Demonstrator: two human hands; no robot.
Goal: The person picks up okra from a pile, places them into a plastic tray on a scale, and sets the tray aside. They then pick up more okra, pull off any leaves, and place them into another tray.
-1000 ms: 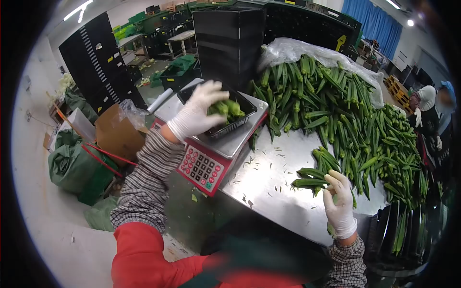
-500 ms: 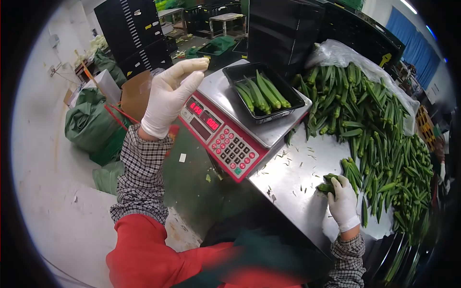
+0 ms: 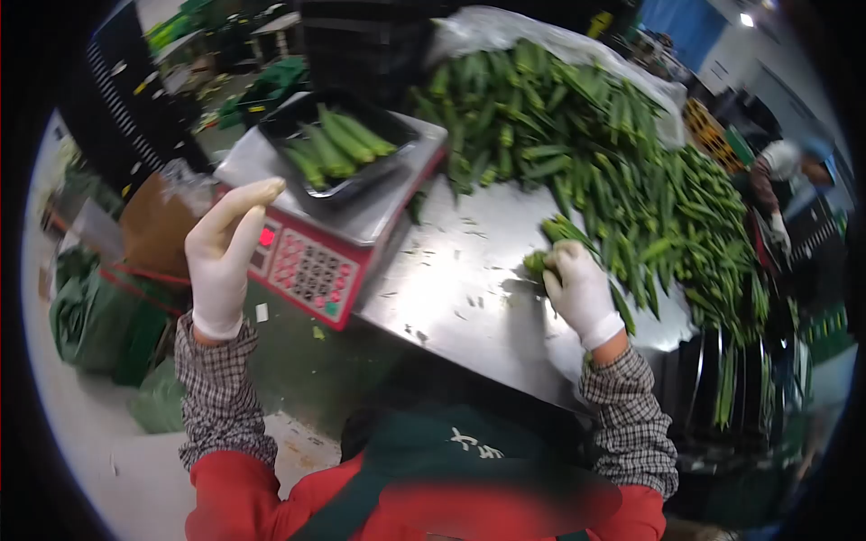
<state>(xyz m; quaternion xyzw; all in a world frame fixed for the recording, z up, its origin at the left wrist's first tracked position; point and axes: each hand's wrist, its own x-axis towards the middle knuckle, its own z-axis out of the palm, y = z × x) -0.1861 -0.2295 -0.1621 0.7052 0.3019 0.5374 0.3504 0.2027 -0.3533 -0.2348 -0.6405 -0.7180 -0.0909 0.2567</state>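
My left hand (image 3: pixel 224 257), in a white glove, is raised in front of the digital scale (image 3: pixel 302 270); its thumb and fingers are curved with a small gap and hold nothing. On the scale's metal plate sits a black tray (image 3: pixel 383 167) with several okra pods (image 3: pixel 338 144) lying side by side. My right hand (image 3: pixel 580 290), also gloved, is over the metal table (image 3: pixel 451 307) with its fingers closed round okra (image 3: pixel 534 263); how many pods is hidden. Beyond it a large okra pile (image 3: pixel 595 162) spreads across the table.
Clear plastic sheeting (image 3: pixel 514 25) lies behind the pile. Dark crates (image 3: pixel 361 54) stand behind the scale. Green sacks (image 3: pixel 104 316) and a brown carton (image 3: pixel 162 221) are on the left. A co-worker (image 3: pixel 785 180) is at the far right. Small scraps dot the table.
The view has turned to the right, so the scale and pile appear further left. My right hand has moved up closer to the pile, with okra still in it. My left hand remains raised.
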